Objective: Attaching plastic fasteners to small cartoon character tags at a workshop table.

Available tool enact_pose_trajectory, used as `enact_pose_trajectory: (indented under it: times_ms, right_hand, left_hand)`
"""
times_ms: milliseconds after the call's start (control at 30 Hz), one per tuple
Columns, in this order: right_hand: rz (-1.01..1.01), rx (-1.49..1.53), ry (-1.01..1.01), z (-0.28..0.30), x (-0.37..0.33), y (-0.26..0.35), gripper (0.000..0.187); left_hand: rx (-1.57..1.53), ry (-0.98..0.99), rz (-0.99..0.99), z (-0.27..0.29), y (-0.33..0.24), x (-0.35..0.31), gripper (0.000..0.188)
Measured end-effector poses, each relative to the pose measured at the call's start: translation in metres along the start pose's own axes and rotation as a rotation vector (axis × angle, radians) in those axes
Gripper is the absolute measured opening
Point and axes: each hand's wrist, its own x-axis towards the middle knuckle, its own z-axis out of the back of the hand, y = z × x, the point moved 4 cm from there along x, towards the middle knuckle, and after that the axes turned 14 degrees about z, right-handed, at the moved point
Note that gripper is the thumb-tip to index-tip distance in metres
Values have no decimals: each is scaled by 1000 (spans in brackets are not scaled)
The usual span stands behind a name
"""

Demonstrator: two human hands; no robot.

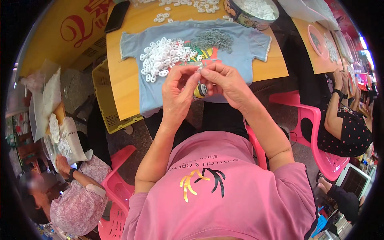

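Observation:
Both hands meet over the table's near edge, around a small white piece (200, 69) that is mostly covered by the fingertips. My left hand (179, 89) pinches it from one side, and my right hand (225, 85) pinches it from the other. Just beyond them, a heap of white oval plastic pieces with holes (165, 57) lies on a light blue T-shirt (247, 44) spread flat. To its right is a pile of thin grey metal parts (213, 40), too small to tell their kind. A round yellow-and-black patch (200, 91) shows below my fingers.
The wooden table (273, 68) also bears a round tin (262, 23) of white pieces, loose white ovals (162, 17) and a black phone (117, 17). A yellow crate (116, 114) stands at left. People sit on pink chairs (314, 136) at either side.

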Motion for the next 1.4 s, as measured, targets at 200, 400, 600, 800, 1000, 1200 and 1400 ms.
enact_pose_trajectory:
  times_ms: [200, 400, 600, 800, 1000, 1200, 1400]
  right_hand:
    - [126, -258, 56, -3, -6, 6, 20]
    - [91, -224, 45, 11, -9, -1, 21]
    - [55, -202, -49, 16, -19, -8, 20]
    - [119, -8, -150, 21, -30, -11, 19]
    - [167, 5, -217, 22, -33, -20, 18]
    - [180, -133, -170, 27, -34, -19, 19]
    - [621, -979, -118, 50, -15, 38, 11]
  left_hand:
    - [198, -8, 10, 6, -4, 0, 7]
    - [300, 34, 141, -6, -6, -6, 9]
    - [28, 56, 231, -16, 6, -10, 14]
    - [-272, 62, 240, -33, 14, -14, 19]
    - [-376, 42, 384, -34, 33, -9, 17]
    - [-313, 23, 316, -36, 37, -12, 17]
    - [-169, -10, 205, -29, 24, -12, 16]
